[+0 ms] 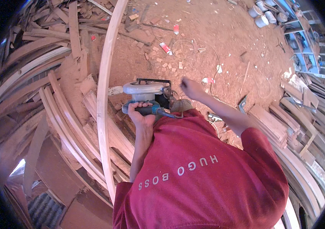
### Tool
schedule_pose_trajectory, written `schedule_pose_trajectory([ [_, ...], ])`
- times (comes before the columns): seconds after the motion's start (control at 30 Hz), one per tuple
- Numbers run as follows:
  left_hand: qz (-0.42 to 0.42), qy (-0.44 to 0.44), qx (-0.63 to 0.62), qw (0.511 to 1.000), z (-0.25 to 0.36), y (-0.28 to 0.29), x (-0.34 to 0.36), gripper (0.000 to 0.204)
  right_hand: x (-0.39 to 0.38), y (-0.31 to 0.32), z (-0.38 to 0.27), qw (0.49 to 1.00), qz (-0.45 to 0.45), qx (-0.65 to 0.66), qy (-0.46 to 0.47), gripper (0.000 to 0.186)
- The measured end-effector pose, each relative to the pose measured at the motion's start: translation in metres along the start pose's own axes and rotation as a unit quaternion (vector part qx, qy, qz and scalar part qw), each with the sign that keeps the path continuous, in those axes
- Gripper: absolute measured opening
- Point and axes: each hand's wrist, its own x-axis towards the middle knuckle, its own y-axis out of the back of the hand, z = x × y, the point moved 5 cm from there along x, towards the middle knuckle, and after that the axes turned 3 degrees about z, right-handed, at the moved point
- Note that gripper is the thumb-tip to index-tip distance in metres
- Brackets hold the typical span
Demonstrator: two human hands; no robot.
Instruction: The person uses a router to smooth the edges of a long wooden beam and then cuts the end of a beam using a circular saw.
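My left hand is wrapped around the teal handle of a circular saw. The saw has a grey rounded guard and a black base plate along its far side. Its dark cord end runs back toward my red shirt. To the right of the saw, my right hand is closed in a fist, apart from the handle; whatever its fingers may hold is hidden. A long, pale wooden strip rises past the saw on the left.
Stacked curved boards and wood scraps crowd the left. More planks lie at right. Wood offcuts, red-and-white packets and a thin looping cord are on the dusty floor. Cans stand beside blue shelves.
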Motion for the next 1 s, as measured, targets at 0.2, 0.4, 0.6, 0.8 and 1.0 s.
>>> schedule_pose_trajectory([
  [0.2, -0.014, -0.024, -0.008, 1.0, 0.01, -0.009, -0.021, 0.009, -0.006, -0.118, 0.113, 0.802, 0.073, 0.451, -0.384, 0.017],
  [0.4, -0.059, -0.024, 0.016, 0.998, 0.003, -0.024, -0.016, 0.009, 0.014, -0.167, 0.059, 0.856, 0.167, 0.356, -0.337, 0.012],
  [0.6, -0.053, 0.003, -0.003, 0.999, 0.002, -0.022, -0.018, 0.008, 0.01, -0.059, 0.073, 0.957, -0.028, -0.133, -0.256, 0.025],
  [0.8, -0.032, 0.011, -0.009, 0.999, -0.003, -0.007, -0.002, 0.01, -0.056, 0.047, -0.093, 0.97, 0.146, -0.125, 0.149, 0.046],
  [1.0, 0.015, -0.01, -0.003, 1.0, -0.015, -0.007, -0.003, 0.01, -0.052, 0.023, -0.109, 0.936, 0.095, -0.3, 0.16, 0.047],
])
